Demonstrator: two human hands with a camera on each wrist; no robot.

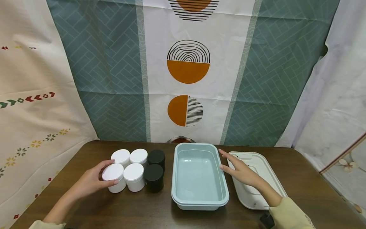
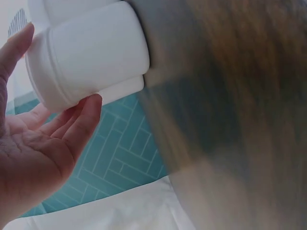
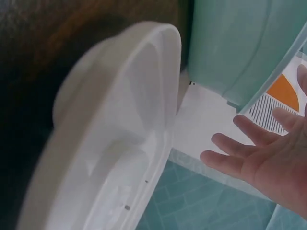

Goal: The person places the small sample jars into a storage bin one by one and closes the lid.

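Observation:
My left hand [image 1: 92, 178] holds the front-left white lidded jar [image 1: 113, 173], thumb on its near side and fingers round the far side. In the left wrist view the jar [image 2: 96, 52] lies between thumb and curled fingertips [image 2: 90, 108]. More white jars, such as the one beside it [image 1: 134, 178], and two black jars [image 1: 154, 178] stand close together in two rows. At the right rim of a pale blue rectangular basin [image 1: 200, 187] is my right hand [image 1: 244, 171], fingers spread and holding nothing; I cannot tell whether it touches the rim.
A white rectangular tray-like lid [image 1: 268, 176] lies right of the basin, partly under my right forearm. The dark wooden table [image 1: 137, 213] ends at a patterned curtain [image 1: 114, 79] at the back. A small black object [image 1: 267, 220] shows by the right sleeve.

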